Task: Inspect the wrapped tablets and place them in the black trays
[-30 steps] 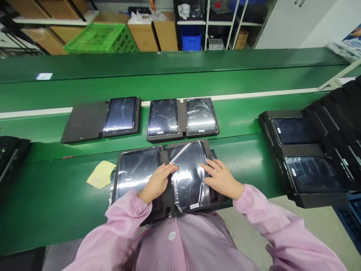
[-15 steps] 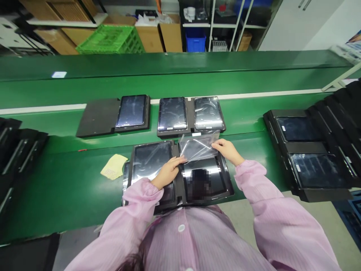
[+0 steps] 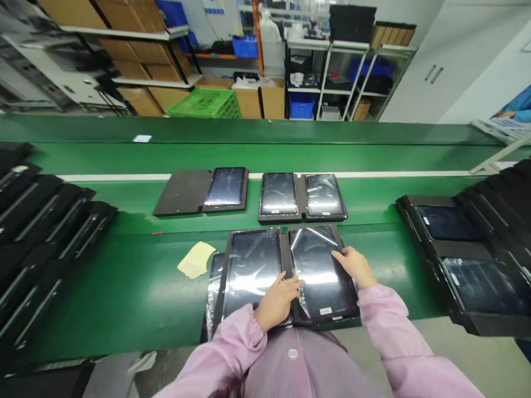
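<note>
The right hand point(image 3: 353, 266) has its fingers point(image 3: 341, 255) slightly spread and flat on the right-hand tablet point(image 3: 315, 282), whose long axis runs near to far, while the left hand point(image 3: 277, 302) lies open on the neighbouring tablet point(image 3: 251, 262).

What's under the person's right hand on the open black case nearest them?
The right hand rests on a dark, glossy tablet screen, with clear plastic film visible on it, in the right half of the black case. The patch beneath the palm and fingers is covered and cannot be seen.

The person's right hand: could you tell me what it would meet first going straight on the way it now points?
The right hand would probably cross the tablet screen beneath it, then meet the spine of the black case first, though depth is unclear.
</note>
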